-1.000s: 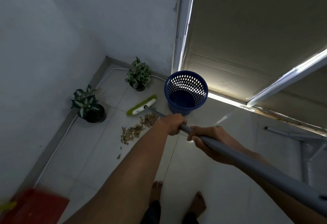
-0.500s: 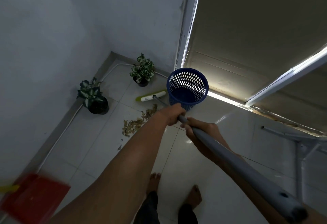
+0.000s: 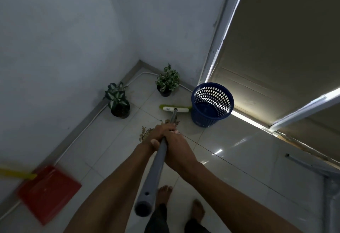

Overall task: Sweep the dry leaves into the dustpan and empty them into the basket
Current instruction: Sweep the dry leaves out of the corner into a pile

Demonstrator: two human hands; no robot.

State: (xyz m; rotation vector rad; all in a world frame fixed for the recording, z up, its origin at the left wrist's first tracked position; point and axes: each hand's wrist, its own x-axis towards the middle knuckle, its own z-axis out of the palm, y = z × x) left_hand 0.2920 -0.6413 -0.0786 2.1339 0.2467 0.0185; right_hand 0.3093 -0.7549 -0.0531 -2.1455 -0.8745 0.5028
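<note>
Both hands grip the grey broom handle, which runs from near my feet out to the floor ahead. My left hand holds it further along, and my right hand is just behind it. The green and white broom head rests on the tiles beside the blue perforated basket. Dry brown leaves lie between the broom head and my hands, partly hidden by them. A red dustpan with a yellow handle lies on the floor at the lower left.
Two potted plants stand along the wall corner. A door hangs to the right behind the basket. A grey metal frame stands at the right edge. My bare feet are at the bottom.
The broom head swung from left of the leaves to beyond them, beside the basket. The handle now points straight toward me, with my hands closer together. The view shifted, showing more of the dustpan.
</note>
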